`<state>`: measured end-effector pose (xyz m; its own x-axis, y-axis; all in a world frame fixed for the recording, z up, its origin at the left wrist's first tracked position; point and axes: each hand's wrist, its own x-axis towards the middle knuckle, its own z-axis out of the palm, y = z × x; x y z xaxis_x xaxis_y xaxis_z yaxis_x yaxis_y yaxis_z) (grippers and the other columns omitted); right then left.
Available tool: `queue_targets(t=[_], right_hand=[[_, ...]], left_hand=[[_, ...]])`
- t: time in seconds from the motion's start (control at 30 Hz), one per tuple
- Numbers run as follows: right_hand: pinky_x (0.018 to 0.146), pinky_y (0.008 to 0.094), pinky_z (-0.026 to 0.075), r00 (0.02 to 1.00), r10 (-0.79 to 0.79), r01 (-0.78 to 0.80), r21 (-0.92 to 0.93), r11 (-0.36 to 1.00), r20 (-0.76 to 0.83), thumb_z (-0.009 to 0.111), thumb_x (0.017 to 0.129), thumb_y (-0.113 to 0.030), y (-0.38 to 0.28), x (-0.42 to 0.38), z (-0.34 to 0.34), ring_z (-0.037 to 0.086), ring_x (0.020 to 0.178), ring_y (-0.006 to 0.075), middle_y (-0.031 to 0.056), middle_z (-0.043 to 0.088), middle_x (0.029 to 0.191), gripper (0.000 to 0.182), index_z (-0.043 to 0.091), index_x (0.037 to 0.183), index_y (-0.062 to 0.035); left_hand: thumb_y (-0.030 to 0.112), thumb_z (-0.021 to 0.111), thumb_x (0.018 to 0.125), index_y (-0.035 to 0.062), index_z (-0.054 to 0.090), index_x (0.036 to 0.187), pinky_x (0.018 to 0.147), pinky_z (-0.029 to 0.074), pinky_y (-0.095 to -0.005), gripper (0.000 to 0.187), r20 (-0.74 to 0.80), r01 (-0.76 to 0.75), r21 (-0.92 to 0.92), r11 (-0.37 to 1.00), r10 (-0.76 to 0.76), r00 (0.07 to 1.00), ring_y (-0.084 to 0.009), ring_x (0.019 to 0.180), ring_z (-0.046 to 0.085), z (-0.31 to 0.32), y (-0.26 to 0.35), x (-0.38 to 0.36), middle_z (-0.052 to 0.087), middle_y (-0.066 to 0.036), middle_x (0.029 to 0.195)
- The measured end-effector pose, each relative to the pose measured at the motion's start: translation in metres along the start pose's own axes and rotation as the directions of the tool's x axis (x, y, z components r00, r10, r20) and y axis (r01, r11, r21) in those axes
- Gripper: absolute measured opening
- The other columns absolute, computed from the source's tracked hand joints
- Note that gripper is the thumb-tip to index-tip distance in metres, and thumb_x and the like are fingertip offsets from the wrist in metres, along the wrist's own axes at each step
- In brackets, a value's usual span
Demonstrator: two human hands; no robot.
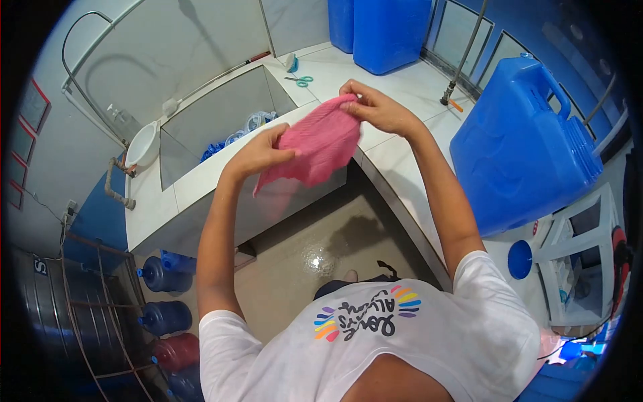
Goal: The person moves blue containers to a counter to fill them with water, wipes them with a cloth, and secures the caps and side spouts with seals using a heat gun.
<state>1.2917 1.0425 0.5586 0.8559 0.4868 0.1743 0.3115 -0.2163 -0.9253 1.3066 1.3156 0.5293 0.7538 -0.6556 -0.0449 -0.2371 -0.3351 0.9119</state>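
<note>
A tiled counter (400,166) is surrounding a sink (273,90). A big blue jug (519,147) is standing by the counter's right edge. A pink cloth (316,146) is hanging above the counter's front inner corner, the left hand (260,153) pinching its left side, the right hand (378,110) clamping its upper right corner. Scissors (305,82) are lying beside the sink's right edge.

Pink cloth (320,144) spread in mid-air
Lightly creased, finely lined fabric, held slanting by two ends near the tiled sink (194,177), its uneven lower edge hanging loose
</note>
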Motion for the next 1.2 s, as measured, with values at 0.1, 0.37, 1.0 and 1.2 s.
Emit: queue_targets(t=[0.1, 0.37, 1.0, 1.2], right_hand=[[0.07, 0.0224, 0.038, 0.998, -0.048, 0.043, -0.127, 0.991, -0.037, 0.053, 0.089, -0.018, 0.001, 0.003, -0.001, 0.045, 0.079, 0.0069, -0.0011, 0.048, 0.084, 0.016, 0.047, 0.099, -0.0074], [0.09, 0.037, 0.045, 0.922, 0.143, -0.383, 0.8, 0.462, 0.359, 0.05, 0.086, -0.049, 0.052, 0.003, -0.025, 0.053, 0.11, 0.0231, 0.0104, 0.055, 0.116, 0.054, 0.047, 0.118, -0.0047], [0.069, 0.0249, 0.047, 0.915, 0.364, -0.261, 0.432, 0.863, -0.176, 0.057, 0.084, -0.016, 0.04, 0.014, -0.046, 0.057, 0.078, 0.0118, 0.0044, 0.06, 0.088, 0.019, 0.056, 0.097, -0.0028], [0.066, 0.0253, 0.046, 0.87, 0.377, -0.227, 0.42, 0.879, -0.318, 0.053, 0.085, -0.016, 0.058, -0.016, -0.059, 0.054, 0.074, 0.0119, 0.0028, 0.055, 0.084, 0.013, 0.053, 0.091, -0.0047]], left_hand=[[0.021, 0.066, 0.078, 0.0023, 0.058, 0.089, 0.07, 0.04, -0.0209, 0.023, 0.042, 0.019, 0.055, 0.998, -0.022, 0.999, -0.0061, 0.076, 0.049, -0.007, -0.027, -0.003, 0.055, 0.002, 0.082], [0.055, 0.043, 0.086, 0.0051, 0.035, 0.133, 0.105, 0.028, -0.0385, 0.069, -0.076, -0.084, -0.991, 0.108, 0.077, 0.994, -0.0237, 0.124, 0.038, 0.0, -0.077, -0.027, 0.038, -0.015, 0.134], [0.077, 0.033, 0.074, -0.0013, 0.026, 0.134, 0.103, 0.029, -0.0477, 0.099, -0.38, -0.376, -0.925, 0.055, -0.102, 0.919, -0.0341, 0.125, 0.035, 0.02, -0.12, -0.057, 0.034, -0.019, 0.136], [0.045, 0.06, 0.081, -0.0011, 0.044, 0.121, 0.089, 0.046, -0.0404, 0.064, -0.119, 0.028, -0.794, 0.608, -0.201, 0.972, -0.0246, 0.111, 0.05, 0.047, -0.131, -0.023, 0.052, -0.013, 0.12]])
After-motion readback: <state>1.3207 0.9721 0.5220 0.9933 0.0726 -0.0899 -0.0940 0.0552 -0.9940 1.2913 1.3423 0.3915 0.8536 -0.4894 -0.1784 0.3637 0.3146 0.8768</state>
